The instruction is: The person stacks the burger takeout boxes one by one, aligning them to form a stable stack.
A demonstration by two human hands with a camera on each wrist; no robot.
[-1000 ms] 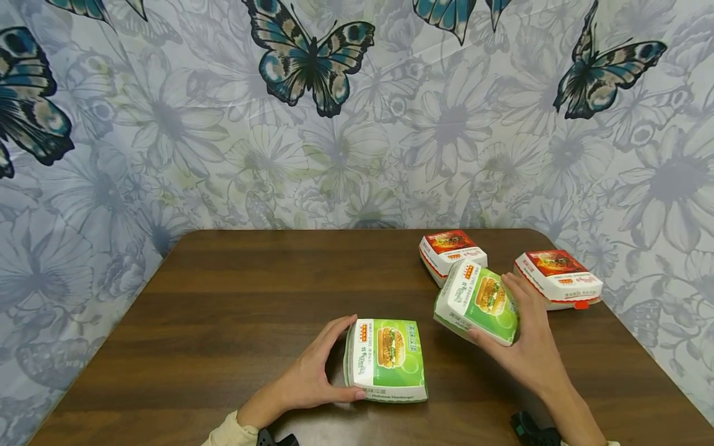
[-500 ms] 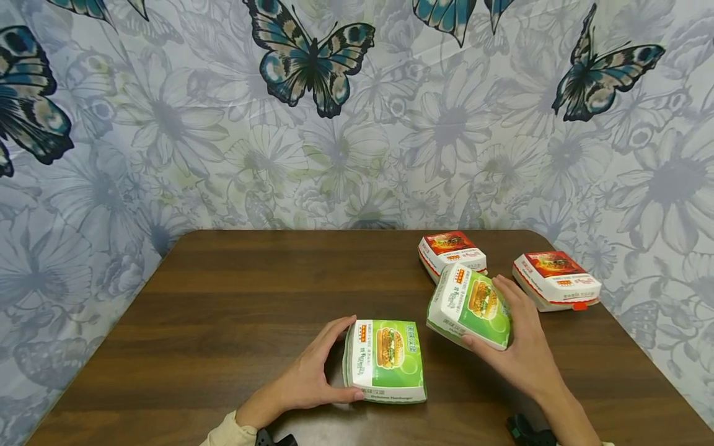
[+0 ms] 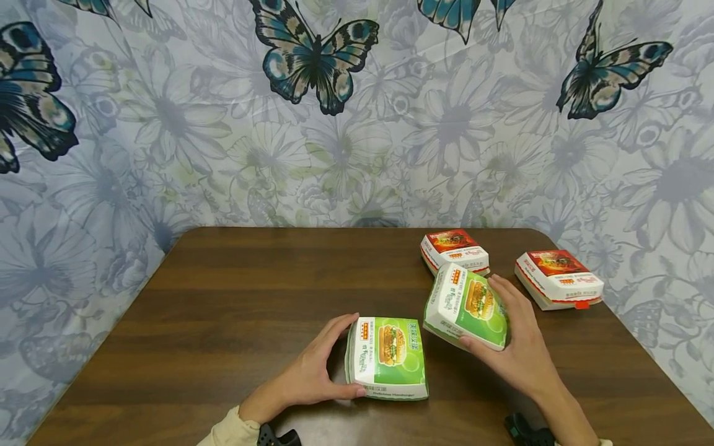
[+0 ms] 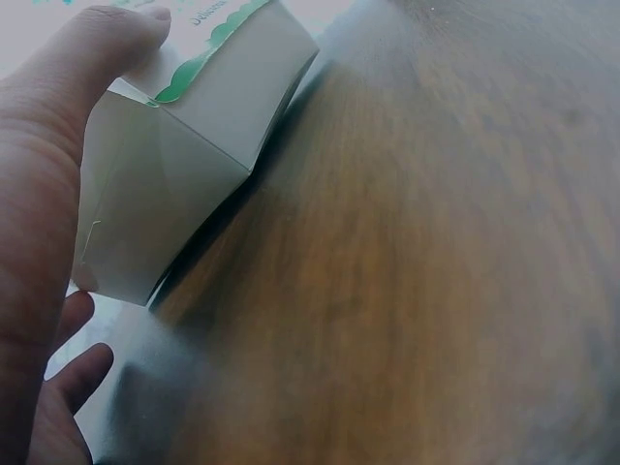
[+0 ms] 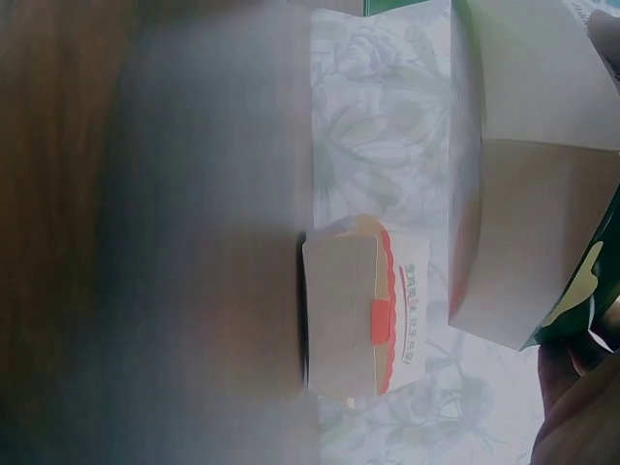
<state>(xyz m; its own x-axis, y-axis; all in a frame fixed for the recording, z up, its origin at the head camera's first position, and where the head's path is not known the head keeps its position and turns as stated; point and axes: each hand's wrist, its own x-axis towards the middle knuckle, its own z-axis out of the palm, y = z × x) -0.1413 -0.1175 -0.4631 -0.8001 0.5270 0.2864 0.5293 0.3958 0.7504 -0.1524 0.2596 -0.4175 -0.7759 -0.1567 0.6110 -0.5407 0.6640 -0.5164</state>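
Two green-and-white hamburger boxes are in my hands. My left hand [image 3: 309,368] grips the left hamburger box [image 3: 398,365] by its left side, with the thumb at the near corner and the fingers at the far one. In the left wrist view the thumb lies on this box's [image 4: 165,184] printed lid edge. My right hand [image 3: 521,347] holds the other hamburger box [image 3: 454,306] from its right side, turned at an angle. The right wrist view shows that box [image 5: 542,223] raised off the table, its underside visible. Some fingers are hidden behind the boxes.
Two red-and-white burger boxes stand at the table's far right: one box [image 3: 460,255] partly behind the raised green one, the other box [image 3: 558,282] near the right edge. The brown wooden table [image 3: 223,297] ends before a butterfly-print cloth backdrop [image 3: 362,167].
My right hand has carried its green hamburger box a little to the left and slightly nearer. My left hand and its box have stayed in place.
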